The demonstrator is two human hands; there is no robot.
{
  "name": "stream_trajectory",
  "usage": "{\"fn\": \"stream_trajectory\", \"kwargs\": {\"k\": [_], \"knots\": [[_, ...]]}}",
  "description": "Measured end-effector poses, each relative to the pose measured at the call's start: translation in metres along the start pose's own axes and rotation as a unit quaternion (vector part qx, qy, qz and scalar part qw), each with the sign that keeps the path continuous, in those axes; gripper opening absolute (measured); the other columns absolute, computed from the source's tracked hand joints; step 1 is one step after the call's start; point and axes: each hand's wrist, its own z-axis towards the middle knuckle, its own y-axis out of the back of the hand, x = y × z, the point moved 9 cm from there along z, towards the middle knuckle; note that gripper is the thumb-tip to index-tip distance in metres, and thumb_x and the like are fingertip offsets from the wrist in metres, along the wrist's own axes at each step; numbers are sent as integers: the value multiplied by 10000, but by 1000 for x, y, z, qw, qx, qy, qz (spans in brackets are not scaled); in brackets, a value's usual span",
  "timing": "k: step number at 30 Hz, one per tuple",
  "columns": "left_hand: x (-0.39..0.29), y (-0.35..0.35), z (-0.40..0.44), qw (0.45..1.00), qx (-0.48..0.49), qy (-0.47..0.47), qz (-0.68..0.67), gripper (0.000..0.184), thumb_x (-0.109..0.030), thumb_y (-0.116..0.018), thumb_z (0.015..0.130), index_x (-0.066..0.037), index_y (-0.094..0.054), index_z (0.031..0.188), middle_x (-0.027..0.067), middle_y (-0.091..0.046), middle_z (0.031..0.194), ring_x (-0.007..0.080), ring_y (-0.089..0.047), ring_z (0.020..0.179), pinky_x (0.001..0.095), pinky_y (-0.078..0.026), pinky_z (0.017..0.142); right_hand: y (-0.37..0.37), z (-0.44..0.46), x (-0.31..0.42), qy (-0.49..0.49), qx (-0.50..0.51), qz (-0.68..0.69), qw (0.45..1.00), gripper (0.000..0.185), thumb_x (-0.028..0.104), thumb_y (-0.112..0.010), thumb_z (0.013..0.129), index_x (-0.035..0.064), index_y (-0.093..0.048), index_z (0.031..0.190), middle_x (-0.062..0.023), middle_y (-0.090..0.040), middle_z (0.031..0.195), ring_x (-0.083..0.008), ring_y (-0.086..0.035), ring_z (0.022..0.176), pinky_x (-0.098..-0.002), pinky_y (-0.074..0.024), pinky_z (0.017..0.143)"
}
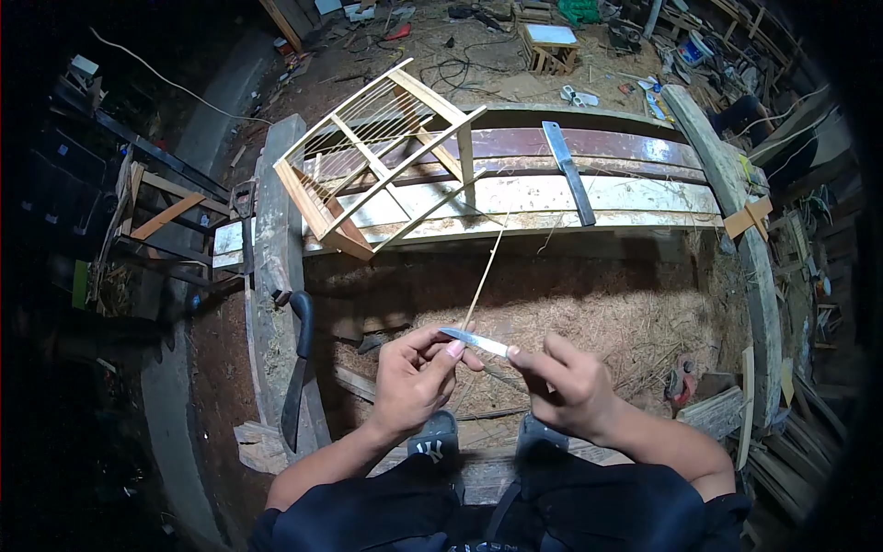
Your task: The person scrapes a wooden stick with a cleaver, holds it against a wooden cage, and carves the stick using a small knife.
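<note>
My left hand pinches a thin bamboo stick, its far end angling up toward the bench. In my right hand is a small knife, its shiny blade pointing left and lying across the stick near my left fingertips. I cannot tell whether the edge is cutting in. Beyond the hands, a wooden frame with thin slats, like a partly built cage, rests tilted on the bench planks.
A broad flat blade lies across the planks. A black-handled machete rests on the left beam. Joined wood pieces sit on the right beam. Shavings litter the ground, and a small stool stands at the back.
</note>
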Motion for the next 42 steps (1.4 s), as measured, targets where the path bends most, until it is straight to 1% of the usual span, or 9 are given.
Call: {"fn": "stream_trajectory", "kwargs": {"k": [8, 10, 14, 18, 20, 24, 34, 38, 42], "knots": [[0, -1, -1, 1000, 2, 0, -10, 305, -94, -521, 1069, 44, -597, 1330, 136, -712, 883, 23, -417, 429, 196, -313, 387, 7, 4, -4, 12, -36, 17, 999, 283, -50, -688, 788, 45, -692, 1055, -104, -540, 791, -231, -578, 572, -372, -467, 457], [0, -3, -1, 1000, 4, 4, -7, 305, -101, -522, 1070, 48, -598, 1326, 138, -713, 883, 22, -416, 428, 197, -312, 387, 21, 15, -32, -35, -122, 39, 991, 306, -46, -680, 765, 50, -692, 1055, -102, -540, 778, -231, -584, 575, -378, -470, 462], [-1, -3, -2, 1000, 13, 14, 14, 309, -121, -524, 1072, 53, -603, 1314, 139, -715, 877, 21, -412, 426, 196, -310, 387, 4, 3, -1, 5, -34, 27, 999, 318, -46, -676, 752, 61, -693, 1050, -99, -537, 770, -236, -576, 562, -389, -461, 460], [-1, -3, -1, 1000, -2, 1, 6, 311, -119, -528, 1069, 50, -604, 1319, 133, -714, 869, 20, -413, 427, 194, -308, 388, 18, 13, -34, -31, -116, 8, 993, 322, -46, -665, 776, 80, -691, 1072, -92, -540, 770, -246, -588, 568, -394, -474, 467], [5, 0, 0, 1000, 1, 19, 8, 314, -108, -531, 1066, 41, -603, 1333, 127, -712, 870, 20, -411, 426, 194, -308, 388, 5, 5, -4, 4, -23, 13, 1000, 313, -37, -670, 786, 81, -700, 1075, -97, -546, 770, -237, -592, 571, -384, -480, 468], [-1, -3, 0, 1000, 2, 6, -8, 313, -110, -527, 1069, 42, -607, 1331, 128, -712, 875, 20, -411, 425, 194, -308, 387, 18, 15, -35, -54, -106, 40, 992, 353, -40, -696, 772, 70, -705, 1107, -100, -542, 783, -253, -593, 574, -396, -478, 480], [2, -3, 1, 1000, -5, 11, -17, 309, -126, -515, 1077, 47, -619, 1311, 140, -712, 872, 24, -413, 419, 196, -309, 385, 4, 7, -2, -2, -33, 22, 999, 311, -56, -703, 789, 30, -696, 1088, -103, -545, 755, -246, -590, 567, -377, -471, 465], [4, -5, 0, 1000, 5, 15, -12, 304, -127, -518, 1074, 46, -625, 1300, 149, -712, 864, 25, -410, 413, 199, -297, 375, 19, 15, -45, -42, -141, 19, 989, 318, -15, -727, 782, 44, -700, 1093, -107, -542, 768, -262, -593, 557, -399, -487, 481], [6, 0, 0, 1000, 6, 15, -23, 302, -127, -523, 1071, 44, -627, 1298, 145, -713, 848, 24, -409, 413, 199, -290, 372, 7, 9, -7, -8, -42, 27, 999, 289, -74, -687, 773, 25, -688, 1045, -120, -554, 766, -257, -567, 567, -381, -459, 485]]}}
